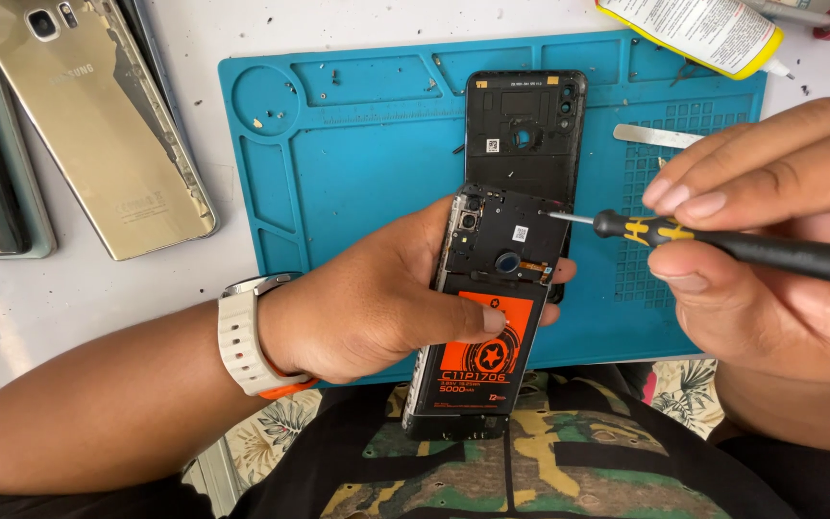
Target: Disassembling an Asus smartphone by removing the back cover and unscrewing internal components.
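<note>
My left hand (377, 298) grips an opened black phone (501, 240) from the left, thumb pressed on its orange battery (463, 360). A white watch sits on that wrist. My right hand (770, 240) holds a small black and yellow screwdriver (722, 242) pointing left. Its metal tip touches the top right corner of the phone's inner frame. The phone's removed black back cover (525, 120) lies just beyond, on the blue mat (357, 163).
A gold phone (88, 115) lies face down at the far left, over other devices. A white and yellow glue tube (703, 34) rests at the top right. A thin metal pry tool (655, 136) lies on the mat's right side. Small screws dot the mat's trays.
</note>
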